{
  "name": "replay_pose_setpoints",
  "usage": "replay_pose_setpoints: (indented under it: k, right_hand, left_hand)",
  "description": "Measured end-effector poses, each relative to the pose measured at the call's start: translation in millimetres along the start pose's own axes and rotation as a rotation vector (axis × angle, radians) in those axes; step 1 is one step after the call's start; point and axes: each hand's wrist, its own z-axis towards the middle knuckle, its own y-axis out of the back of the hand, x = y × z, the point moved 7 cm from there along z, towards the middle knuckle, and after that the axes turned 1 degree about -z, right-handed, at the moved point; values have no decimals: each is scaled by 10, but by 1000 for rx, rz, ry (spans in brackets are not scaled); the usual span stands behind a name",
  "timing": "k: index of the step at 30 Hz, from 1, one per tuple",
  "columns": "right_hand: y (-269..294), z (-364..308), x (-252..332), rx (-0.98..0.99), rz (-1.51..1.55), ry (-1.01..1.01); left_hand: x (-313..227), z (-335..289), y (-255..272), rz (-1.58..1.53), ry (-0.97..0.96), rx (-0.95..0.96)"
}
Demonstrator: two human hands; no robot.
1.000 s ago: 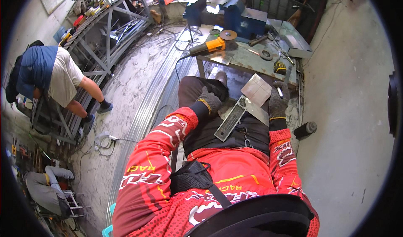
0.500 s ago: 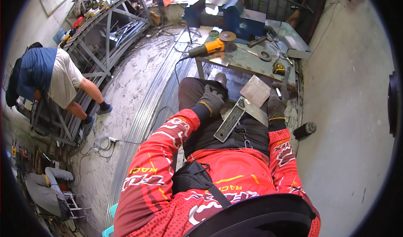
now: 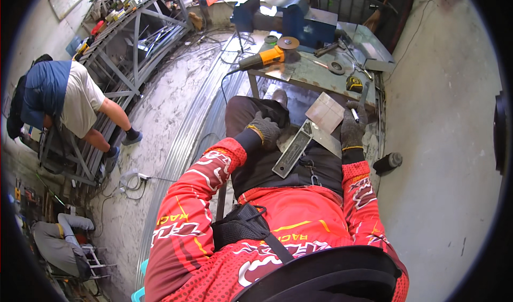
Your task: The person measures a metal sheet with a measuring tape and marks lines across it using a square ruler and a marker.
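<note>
My left hand (image 3: 265,130), in a grey knit glove, rests on my dark-trousered thigh with its fingers loosely bent and nothing visible in them. In my gloved right hand (image 3: 352,132), closed beside my other thigh, is a white marker pen (image 3: 355,115). Just beyond that hand a dark flat metal strip (image 3: 365,94) sticks up; I cannot tell whether the hand touches it. Across my lap lies a try square (image 3: 293,154), its thick stock toward me and its blade (image 3: 327,141) pointing right. A squarish metal plate (image 3: 325,112) with thin lines sits against its far end.
Ahead, a metal bench (image 3: 314,76) carries an orange angle grinder (image 3: 265,58), a loose disc (image 3: 336,68) and a tape measure (image 3: 354,83). Long metal profiles (image 3: 184,123) lie on the floor at left. A co-worker (image 3: 75,96) bends over a rack. A dark cylinder (image 3: 388,163) is beside the right wall.
My left hand has slid slightly back and left along the thigh, its fingers more bent. My right hand, the pen, the square and the plate have hardly moved.
</note>
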Motion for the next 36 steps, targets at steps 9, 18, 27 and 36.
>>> replay_pose_setpoints:
  k: [9, 18, 27, 36]
  right_hand:
    - [12, -22, -32, 16, 18, -21]
    - [-72, -60, 379, 14, 6, 120]
    - [-28, -15, 85, -43, 5, 76]
    - [-15, -38, 31, -14, -34, -1]
  left_hand:
    - [137, 10, 153, -101, 101, -156]
    - [330, 73, -164, 2, 111, -147]
    - [283, 62, 13, 46, 76, -53]
    - [238, -37, 57, 24, 16, -15]
